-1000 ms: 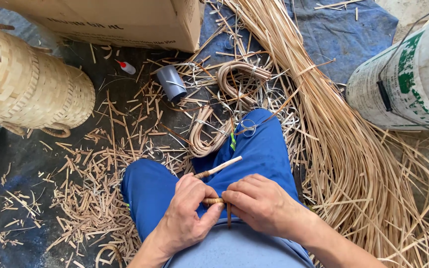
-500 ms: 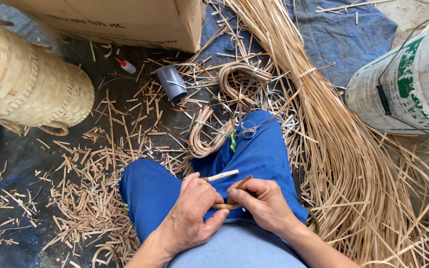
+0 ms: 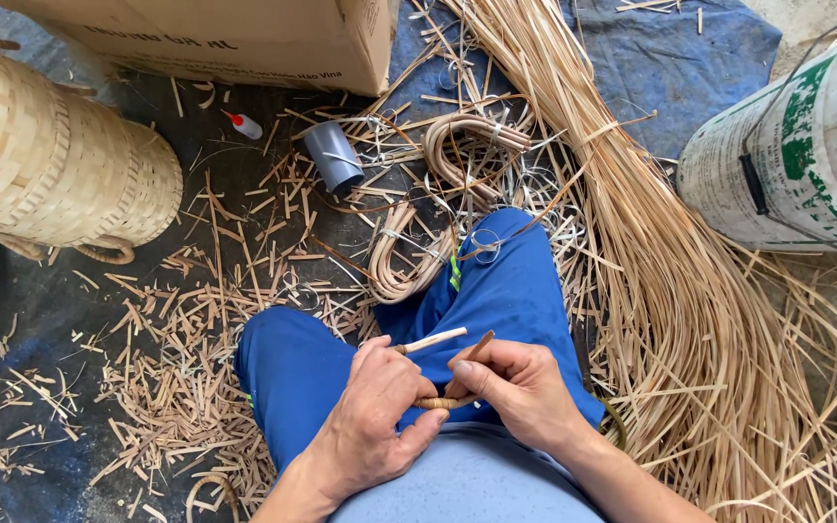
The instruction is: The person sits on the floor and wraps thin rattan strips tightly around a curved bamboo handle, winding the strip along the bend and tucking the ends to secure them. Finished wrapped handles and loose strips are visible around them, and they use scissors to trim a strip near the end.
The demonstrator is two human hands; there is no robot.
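A short, pale rattan rod point(image 3: 430, 341), partly bound with a tan wrapping point(image 3: 435, 402), is held over the blue-trousered lap near the middle of the scene. The left hand point(image 3: 372, 418) is closed around the rod, while the right hand point(image 3: 520, 390) pinches a thin brown cane strip point(image 3: 470, 356) against the binding. The rod is judged light and stiff, the strip springy (and likely to split if kinked), so it is best gripped close to the wrap. A woven bamboo basket point(image 3: 50, 160) lies far left.
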